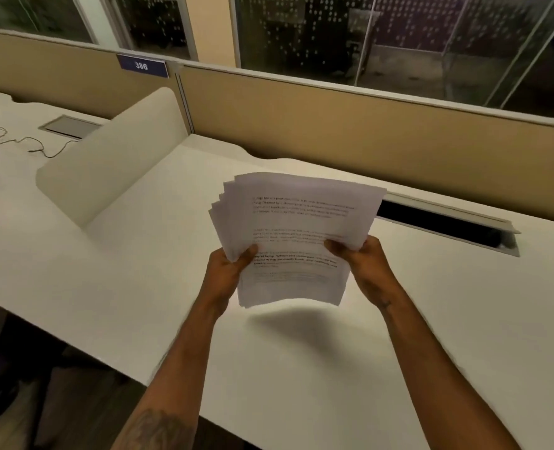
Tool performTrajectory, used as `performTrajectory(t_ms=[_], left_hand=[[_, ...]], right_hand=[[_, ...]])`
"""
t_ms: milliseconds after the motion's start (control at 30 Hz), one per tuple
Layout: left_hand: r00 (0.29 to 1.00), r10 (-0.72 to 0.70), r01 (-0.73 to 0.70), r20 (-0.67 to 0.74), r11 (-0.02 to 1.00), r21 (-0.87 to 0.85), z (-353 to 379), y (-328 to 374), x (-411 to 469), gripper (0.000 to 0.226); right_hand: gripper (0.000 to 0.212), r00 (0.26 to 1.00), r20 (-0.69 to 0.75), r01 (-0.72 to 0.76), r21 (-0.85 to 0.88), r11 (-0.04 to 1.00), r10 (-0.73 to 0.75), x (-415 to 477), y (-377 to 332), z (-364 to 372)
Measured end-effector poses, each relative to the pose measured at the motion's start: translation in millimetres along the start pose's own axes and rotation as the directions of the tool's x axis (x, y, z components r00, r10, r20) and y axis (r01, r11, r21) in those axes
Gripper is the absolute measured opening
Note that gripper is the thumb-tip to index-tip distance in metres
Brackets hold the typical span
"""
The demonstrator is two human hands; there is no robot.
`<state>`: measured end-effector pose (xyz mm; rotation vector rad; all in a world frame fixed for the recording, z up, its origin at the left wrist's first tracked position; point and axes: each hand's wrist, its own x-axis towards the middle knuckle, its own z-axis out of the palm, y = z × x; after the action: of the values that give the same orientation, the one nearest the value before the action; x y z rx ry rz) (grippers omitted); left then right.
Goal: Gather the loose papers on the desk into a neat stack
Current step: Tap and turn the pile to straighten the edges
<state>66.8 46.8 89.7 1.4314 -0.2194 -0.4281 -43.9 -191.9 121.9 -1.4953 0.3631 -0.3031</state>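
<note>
- The whole picture is a bit blurred, so the printed words on the top sheet cannot be read.
- The white desk is cut off at the right and the bottom of the picture, and only part of the next desk on the left is seen.
- The windows at the top are dark, and what lies behind the glass is hard to make out.
- A tan wall panel is stood along the back of the desk, and a cream divider is set between the two desks.
- A long dark slot is cut into the desk near the back, and its left end is hidden by the papers.
- A blue sign with the number 380 is fixed on the panel, and a thin cable is left curled on the far desk.
- The papers are held up in the air above the desk, with a soft shadow seen under them.
- The sheets are not lined up yet; their edges are fanned out at the upper left corner.
- The left side of the papers is pinched by the left hand, with the thumb pressed on top and the other fingers hidden under the sheets.
- The right side is pinched by the right hand the same way, with the thumb on top and the rest of the fingers hidden behind the paper.
</note>
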Motion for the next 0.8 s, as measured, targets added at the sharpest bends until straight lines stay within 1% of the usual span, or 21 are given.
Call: performTrajectory(t_ms=[67, 167, 367, 433, 567, 633, 700, 800], left_hand=[[1.000, -0.002, 0.002, 0.024, 1.000, 0.006, 3.1, -4.7, -1.4, 0.026], [0.998, -0.006, 0.003, 0.068, 0.999, 0.039, 3.6, -5.2, -3.1, 0.030], [0.986, 0.068, -0.071, 0.154, 0.997, 0.017, 6.3, 15.8, 6.7, 0.036], [0.986, 0.062, -0.063, 0.153, 0.998, 0.001, 11.3, 12.5, 4.8, 0.037], [0.995, 0.019, -0.016, 0.096, 1.000, -0.023, 20.5, 0.6, -2.9, 0.026], [0.994, 0.033, -0.031, 0.106, 0.999, -0.019, 19.6, 0.2, -3.5, 0.027], [0.992, 0.031, -0.031, 0.122, 1.000, -0.008, 18.0, -2.4, -5.0, 0.032], [0.995, -0.030, 0.028, 0.093, 0.999, 0.021, 22.3, -14.6, -12.4, 0.026]], right_hand=[[0.026, 1.000, -0.002, -0.006, -0.002, 1.000, 0.006, -4.8, 4.3, -6.6], [0.036, 1.000, 0.002, -0.009, 0.018, 1.000, 0.009, -11.8, 9.6, -12.9], [0.029, 0.997, -0.006, 0.076, 0.045, 0.996, -0.076, -9.9, -7.9, -11.3], [0.028, 0.996, -0.020, 0.085, 0.043, 0.995, -0.084, -9.0, -7.9, -5.7], [0.019, 0.993, -0.099, 0.065, 0.040, 0.997, -0.061, -11.2, 5.0, 4.2], [0.016, 0.989, -0.125, 0.091, 0.063, 0.994, -0.083, -11.2, 7.8, 1.2], [0.017, 0.990, -0.112, 0.097, 0.076, 0.992, -0.088, -11.8, 11.2, -3.1], [0.015, 0.997, -0.072, -0.008, 0.044, 0.999, 0.011, -16.3, 29.7, -1.6]])
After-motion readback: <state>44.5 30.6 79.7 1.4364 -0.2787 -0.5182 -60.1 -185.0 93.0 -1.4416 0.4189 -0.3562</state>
